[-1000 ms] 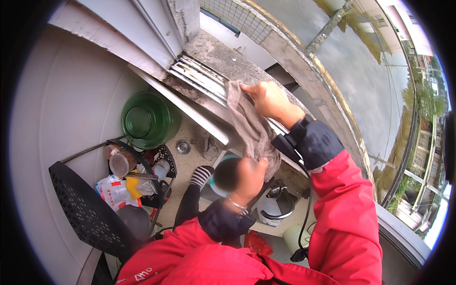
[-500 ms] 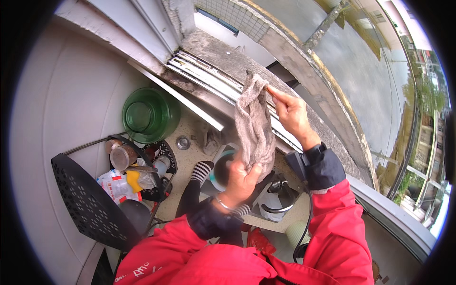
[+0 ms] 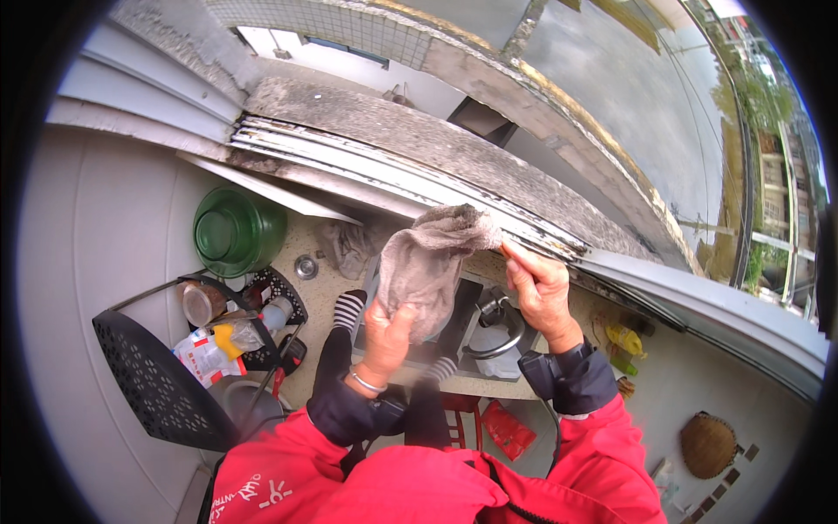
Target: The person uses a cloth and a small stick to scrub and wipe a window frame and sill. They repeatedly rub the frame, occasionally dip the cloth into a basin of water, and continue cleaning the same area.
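Rearranging the cloth (image 3: 423, 262) seems the step: left hand (image 3: 387, 339) grips it, right hand (image 3: 539, 284) pinches its edge; the track (image 3: 367, 166) beyond them would call for a firmer bunch.

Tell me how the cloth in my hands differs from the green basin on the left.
The cloth is greyish-brown; the basin is green. The cloth is limp and crumpled, while the basin keeps a smooth, round shape. The cloth is held by your left hand and right hand; the basin stands apart, untouched.
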Action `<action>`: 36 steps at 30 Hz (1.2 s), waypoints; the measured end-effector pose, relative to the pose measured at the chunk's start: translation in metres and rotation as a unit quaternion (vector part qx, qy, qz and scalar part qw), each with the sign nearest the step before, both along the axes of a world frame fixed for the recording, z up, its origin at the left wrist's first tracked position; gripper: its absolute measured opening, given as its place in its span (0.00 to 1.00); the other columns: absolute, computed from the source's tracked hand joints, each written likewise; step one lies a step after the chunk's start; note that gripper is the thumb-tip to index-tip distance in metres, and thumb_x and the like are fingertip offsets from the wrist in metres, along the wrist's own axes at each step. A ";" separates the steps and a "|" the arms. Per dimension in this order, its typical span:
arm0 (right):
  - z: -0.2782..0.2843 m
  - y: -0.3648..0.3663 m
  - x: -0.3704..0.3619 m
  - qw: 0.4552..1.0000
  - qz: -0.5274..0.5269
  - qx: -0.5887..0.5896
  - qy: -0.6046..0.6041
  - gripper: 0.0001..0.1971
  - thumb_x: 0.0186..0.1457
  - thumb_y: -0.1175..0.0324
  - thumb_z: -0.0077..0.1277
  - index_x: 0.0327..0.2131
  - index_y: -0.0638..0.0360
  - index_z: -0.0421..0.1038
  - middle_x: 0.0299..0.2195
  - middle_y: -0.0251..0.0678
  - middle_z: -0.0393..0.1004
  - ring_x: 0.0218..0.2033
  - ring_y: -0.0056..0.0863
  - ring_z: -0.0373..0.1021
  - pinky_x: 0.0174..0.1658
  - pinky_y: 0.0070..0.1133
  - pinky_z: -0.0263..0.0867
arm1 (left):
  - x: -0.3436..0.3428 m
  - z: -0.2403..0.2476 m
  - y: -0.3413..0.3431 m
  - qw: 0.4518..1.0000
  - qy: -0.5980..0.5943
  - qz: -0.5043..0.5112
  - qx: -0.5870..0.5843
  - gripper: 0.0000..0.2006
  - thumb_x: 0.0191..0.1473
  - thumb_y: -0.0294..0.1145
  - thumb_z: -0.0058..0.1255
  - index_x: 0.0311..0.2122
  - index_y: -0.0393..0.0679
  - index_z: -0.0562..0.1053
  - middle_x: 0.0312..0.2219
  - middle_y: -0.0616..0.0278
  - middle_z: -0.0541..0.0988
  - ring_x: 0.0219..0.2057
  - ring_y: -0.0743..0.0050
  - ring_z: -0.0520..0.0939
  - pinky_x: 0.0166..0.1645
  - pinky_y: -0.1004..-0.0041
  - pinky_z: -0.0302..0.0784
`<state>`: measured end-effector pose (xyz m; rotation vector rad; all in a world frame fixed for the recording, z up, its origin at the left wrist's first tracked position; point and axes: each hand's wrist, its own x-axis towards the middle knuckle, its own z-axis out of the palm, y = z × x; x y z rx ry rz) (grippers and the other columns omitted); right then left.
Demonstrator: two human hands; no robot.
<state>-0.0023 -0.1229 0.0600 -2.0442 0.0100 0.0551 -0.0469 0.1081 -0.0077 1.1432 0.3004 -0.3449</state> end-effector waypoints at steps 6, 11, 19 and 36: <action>0.001 -0.038 -0.054 0.994 -0.107 -0.017 -0.001 0.17 0.58 0.81 0.48 0.50 0.60 0.74 0.20 0.26 0.69 0.19 0.12 0.62 0.25 0.13 0.60 | 0.007 0.027 -0.001 0.999 -0.053 0.004 -0.008 0.25 0.52 0.24 0.45 0.57 0.34 0.65 0.48 0.60 0.75 0.48 0.74 0.75 0.55 0.72 0.69; 0.002 -0.060 -0.083 0.990 -0.140 -0.012 -0.011 0.17 0.56 0.81 0.49 0.49 0.57 0.75 0.24 0.32 0.75 0.19 0.13 0.63 0.25 0.14 0.62 | 0.030 0.077 0.003 0.992 -0.106 -0.070 0.025 0.23 0.50 0.25 0.46 0.53 0.31 0.69 0.45 0.57 0.78 0.47 0.70 0.77 0.56 0.69 0.69; 0.005 -0.085 -0.137 0.991 -0.073 0.079 0.074 0.16 0.57 0.80 0.48 0.49 0.57 0.75 0.26 0.26 0.76 0.21 0.10 0.60 0.26 0.13 0.61 | 0.060 0.127 0.006 0.961 -0.073 -0.265 0.022 0.22 0.47 0.28 0.47 0.49 0.30 0.71 0.41 0.56 0.80 0.42 0.73 0.79 0.51 0.72 0.73; -0.026 -0.036 -0.203 0.788 0.016 0.531 0.313 0.18 0.62 0.69 0.47 0.55 0.59 0.69 0.18 0.23 0.61 0.18 0.11 0.53 0.20 0.14 0.49 | 0.001 0.022 -0.050 0.840 -0.133 -0.509 0.133 0.33 0.46 0.22 0.51 0.61 0.43 0.61 0.54 0.58 0.71 0.57 0.73 0.69 0.61 0.71 0.64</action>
